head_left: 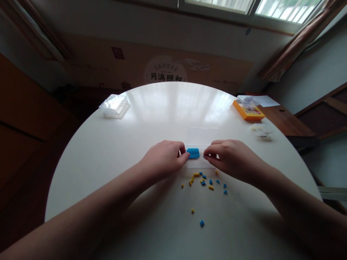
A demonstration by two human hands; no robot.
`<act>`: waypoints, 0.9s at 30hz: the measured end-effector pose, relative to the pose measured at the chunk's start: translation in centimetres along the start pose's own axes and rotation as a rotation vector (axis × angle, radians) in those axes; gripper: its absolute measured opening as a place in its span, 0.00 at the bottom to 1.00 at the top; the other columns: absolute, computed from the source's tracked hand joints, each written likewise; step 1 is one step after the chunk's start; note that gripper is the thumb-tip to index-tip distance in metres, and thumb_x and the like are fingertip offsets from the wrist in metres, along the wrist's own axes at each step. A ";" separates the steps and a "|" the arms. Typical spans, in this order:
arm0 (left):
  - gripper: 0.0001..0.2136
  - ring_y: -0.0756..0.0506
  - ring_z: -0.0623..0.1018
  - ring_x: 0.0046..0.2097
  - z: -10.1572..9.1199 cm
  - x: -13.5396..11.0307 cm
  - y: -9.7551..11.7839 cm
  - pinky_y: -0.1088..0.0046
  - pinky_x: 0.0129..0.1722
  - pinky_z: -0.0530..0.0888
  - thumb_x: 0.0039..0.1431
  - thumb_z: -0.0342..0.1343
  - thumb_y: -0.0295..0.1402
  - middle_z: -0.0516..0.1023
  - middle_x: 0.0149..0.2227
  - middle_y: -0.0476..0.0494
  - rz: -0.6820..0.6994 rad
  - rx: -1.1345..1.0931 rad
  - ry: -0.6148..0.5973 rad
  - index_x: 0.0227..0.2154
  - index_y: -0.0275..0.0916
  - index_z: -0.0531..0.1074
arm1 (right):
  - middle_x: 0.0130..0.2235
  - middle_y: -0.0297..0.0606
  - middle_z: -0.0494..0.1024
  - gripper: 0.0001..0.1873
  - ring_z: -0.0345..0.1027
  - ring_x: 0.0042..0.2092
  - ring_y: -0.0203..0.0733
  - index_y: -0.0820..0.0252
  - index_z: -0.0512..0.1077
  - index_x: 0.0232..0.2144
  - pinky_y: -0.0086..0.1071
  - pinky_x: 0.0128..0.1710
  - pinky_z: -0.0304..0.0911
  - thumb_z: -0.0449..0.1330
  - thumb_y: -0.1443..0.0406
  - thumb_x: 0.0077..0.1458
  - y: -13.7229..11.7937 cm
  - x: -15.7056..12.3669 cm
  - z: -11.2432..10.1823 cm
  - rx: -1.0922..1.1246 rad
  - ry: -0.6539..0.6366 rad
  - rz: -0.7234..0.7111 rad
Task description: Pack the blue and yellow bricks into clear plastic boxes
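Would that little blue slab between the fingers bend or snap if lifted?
Probably stiff: the blue slab lies flat between left hand and right hand. Likely light, being tiny. Its studded look suggests bricks that might separate.

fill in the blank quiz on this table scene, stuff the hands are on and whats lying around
1. The left hand and right hand meet at a flat brick piece coloured ____.
2. The loose bricks scattered nearer the person are blue and ____.
3. The box at the table's far right edge is ____.
4. The white table has a top that is ____ in shape.

Missing words: blue; yellow; orange; round
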State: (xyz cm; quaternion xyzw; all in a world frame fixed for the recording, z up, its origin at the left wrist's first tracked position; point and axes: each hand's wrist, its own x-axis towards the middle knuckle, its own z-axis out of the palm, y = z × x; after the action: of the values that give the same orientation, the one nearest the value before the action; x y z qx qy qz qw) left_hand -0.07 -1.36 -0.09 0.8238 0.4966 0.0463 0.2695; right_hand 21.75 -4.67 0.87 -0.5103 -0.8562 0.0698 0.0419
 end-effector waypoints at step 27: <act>0.15 0.45 0.74 0.31 0.1 0.0 0.0 0.73 0.24 0.65 0.58 0.49 0.47 0.78 0.32 0.48 -0.004 0.007 0.002 0.32 0.44 0.75 | 0.33 0.27 0.76 0.08 0.66 0.32 0.28 0.47 0.78 0.34 0.23 0.29 0.50 0.58 0.60 0.57 -0.1 0.8 0.5 0.016 -0.067 0.082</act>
State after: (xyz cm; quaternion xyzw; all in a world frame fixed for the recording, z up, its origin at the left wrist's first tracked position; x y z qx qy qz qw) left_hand -0.02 -1.38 -0.14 0.8238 0.4985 0.0448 0.2661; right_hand 21.21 -4.11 0.39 -0.5418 -0.8349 0.0956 0.0142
